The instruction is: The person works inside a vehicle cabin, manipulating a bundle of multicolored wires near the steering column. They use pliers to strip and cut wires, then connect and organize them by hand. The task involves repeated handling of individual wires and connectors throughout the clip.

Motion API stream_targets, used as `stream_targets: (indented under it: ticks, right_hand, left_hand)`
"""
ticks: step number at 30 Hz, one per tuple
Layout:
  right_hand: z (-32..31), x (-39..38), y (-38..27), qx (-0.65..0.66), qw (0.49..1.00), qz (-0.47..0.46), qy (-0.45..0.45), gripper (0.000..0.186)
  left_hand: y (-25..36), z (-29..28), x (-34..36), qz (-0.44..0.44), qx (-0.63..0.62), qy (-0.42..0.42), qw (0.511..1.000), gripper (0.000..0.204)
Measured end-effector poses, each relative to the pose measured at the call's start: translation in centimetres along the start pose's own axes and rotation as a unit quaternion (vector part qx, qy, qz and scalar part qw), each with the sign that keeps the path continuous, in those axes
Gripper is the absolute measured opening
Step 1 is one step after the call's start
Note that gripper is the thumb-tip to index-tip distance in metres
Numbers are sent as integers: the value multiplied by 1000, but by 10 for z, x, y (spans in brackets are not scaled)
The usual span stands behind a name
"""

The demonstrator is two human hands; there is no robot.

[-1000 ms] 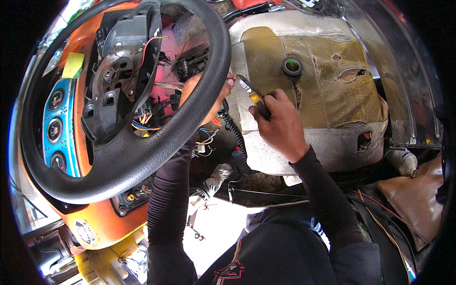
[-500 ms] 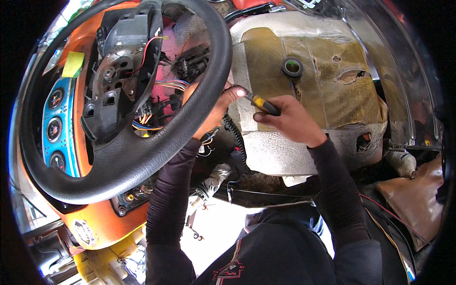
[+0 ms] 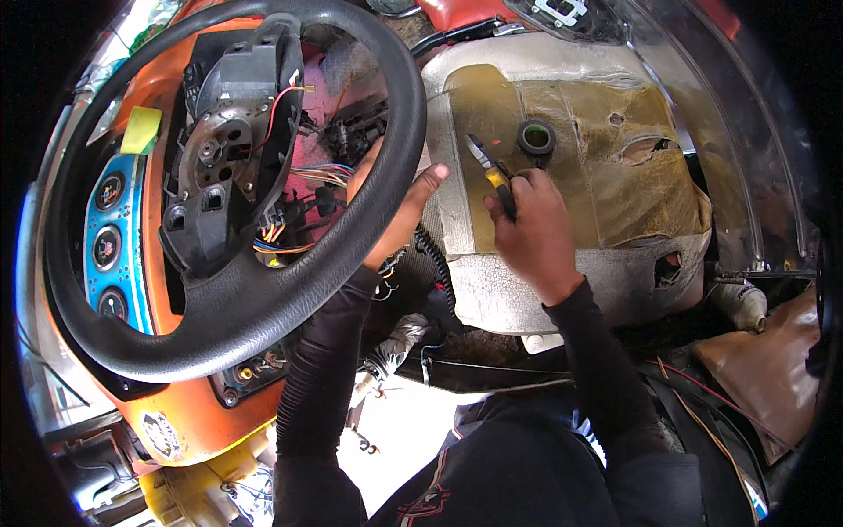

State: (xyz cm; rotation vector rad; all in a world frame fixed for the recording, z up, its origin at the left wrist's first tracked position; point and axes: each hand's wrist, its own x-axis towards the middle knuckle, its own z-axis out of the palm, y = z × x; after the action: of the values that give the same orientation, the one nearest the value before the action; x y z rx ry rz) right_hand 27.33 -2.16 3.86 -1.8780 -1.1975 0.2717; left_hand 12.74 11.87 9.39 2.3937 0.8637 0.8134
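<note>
My left hand reaches round behind the black steering wheel, thumb showing at the rim's right; its fingers are mostly hidden. Near it, multicoloured wires spill from the uncovered steering column. My right hand is closed on yellow-and-black cutting pliers, held over the worn seat, jaws pointing up-left. A tiny red piece shows beside the jaws. A black tape roll with a green core lies on the seat just beyond.
An orange dashboard with a blue gauge panel stands at left. A black corrugated tube runs beside the seat. A metal panel borders the right, above a brown cover and loose wires.
Over the last half second the pliers have drawn away from my left thumb, swinging upright toward the tape roll. The tiny red piece now shows beside the jaws. The view has shifted slightly.
</note>
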Motion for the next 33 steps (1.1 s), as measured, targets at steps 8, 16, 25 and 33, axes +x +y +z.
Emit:
stream_targets:
  ticks: [8,16,25,33]
  right_hand:
    - [-4,-15,-7,19,995,-83,-58,22]
    - [1,-16,-8,6,989,-140,-55,24]
    - [2,-11,-15,19,989,-133,-69,20]
    - [5,-4,0,198,969,9,-146,30]
  left_hand:
    - [-6,-13,-5,-29,25,-114,993,55]
    - [-28,-8,-14,-13,111,-109,988,55]
    - [-42,-6,-16,-45,117,-130,984,62]
    - [-5,-22,3,-80,-105,-123,984,45]
